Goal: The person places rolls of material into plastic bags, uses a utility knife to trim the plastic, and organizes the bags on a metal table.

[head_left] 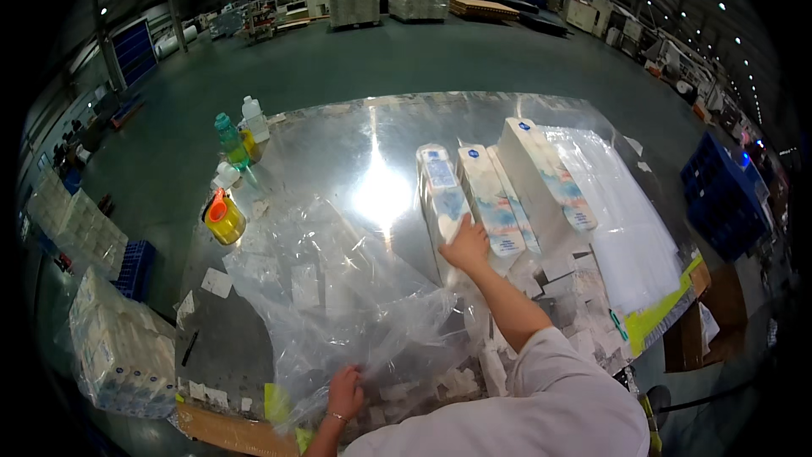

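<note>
My right hand [467, 243] reaches forward over the near end of a long white pack [443, 190], with fingers and thumb on either side of it. This pack is the leftmost of several long white packs with a blue and orange print; a pair of narrower ones [494, 203] and a taller one [550, 173] lie to its right. Near the table's front edge, my left hand [345, 391] has its fingers curled at the border of a large, crumpled clear plastic bag [338, 288]. The bag spreads across the left middle of the table.
White plastic sheets [630, 254] lie at the table's right. A tape roll [223, 218], a green bottle [230, 140] and a white bottle [253, 116] stand along the left edge. A black pen [190, 348] lies front left. Wrapped packs [123, 355] are stacked beside the table; a blue crate [723, 195] stands right.
</note>
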Demonstrator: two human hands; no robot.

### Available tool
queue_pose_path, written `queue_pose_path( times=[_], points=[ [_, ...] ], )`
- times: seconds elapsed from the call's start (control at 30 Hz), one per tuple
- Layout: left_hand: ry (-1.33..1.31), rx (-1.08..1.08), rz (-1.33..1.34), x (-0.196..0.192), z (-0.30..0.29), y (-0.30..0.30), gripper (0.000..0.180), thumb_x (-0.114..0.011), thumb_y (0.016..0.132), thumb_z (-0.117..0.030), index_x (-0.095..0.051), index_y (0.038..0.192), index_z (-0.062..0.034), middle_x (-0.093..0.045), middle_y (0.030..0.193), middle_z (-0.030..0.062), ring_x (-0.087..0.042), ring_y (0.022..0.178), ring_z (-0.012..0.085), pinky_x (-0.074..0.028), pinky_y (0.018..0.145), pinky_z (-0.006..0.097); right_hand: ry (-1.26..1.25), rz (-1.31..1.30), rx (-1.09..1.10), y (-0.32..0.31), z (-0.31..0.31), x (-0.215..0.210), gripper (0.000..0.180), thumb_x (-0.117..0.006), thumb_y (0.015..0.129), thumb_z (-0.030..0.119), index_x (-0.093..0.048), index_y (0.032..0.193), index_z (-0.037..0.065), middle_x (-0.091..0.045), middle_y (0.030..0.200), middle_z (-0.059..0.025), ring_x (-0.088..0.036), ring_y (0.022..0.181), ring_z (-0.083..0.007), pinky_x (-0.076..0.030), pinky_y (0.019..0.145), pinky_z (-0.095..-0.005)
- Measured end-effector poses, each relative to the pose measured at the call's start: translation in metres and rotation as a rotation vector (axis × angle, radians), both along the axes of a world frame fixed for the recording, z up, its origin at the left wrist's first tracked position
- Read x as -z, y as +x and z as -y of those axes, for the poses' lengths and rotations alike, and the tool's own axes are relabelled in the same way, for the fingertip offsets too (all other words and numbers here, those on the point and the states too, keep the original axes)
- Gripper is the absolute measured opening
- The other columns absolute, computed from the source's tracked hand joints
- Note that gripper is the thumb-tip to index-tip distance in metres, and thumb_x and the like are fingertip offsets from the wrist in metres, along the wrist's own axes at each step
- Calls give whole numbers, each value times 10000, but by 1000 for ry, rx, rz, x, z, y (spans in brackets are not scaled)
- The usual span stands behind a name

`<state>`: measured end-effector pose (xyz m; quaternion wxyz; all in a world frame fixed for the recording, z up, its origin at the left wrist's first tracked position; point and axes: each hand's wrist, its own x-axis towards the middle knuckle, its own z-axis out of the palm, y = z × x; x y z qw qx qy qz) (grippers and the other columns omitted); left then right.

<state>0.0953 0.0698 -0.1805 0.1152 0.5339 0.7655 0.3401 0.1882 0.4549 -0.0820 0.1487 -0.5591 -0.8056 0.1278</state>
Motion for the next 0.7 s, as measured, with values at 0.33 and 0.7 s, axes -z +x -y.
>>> queue_pose_path(
  times=[0.33, 0.7],
  points=[
    [33, 48, -25, -18, -24, 18, 201, -546, 684, -98, -527, 876, -40, -550, 922, 170, -499, 911, 350, -407, 785, 423, -147, 104, -71, 205, 166, -11, 981, -698, 528, 374, -205, 1302, 25, -388, 1116, -217, -390, 1042, -392, -389, 840, -455],
    [-164, 35, 162, -6, -31, 0, 235, -514, 794, -224, -553, 825, 5, -566, 825, 209, -533, 794, 371, -423, 693, 414, -39, 578, -422, 303, 176, -211, 776, -703, 480, 373, -445, 1157, 94, -505, 970, -130, -506, 927, -305, -447, 732, -436]
  ],
)
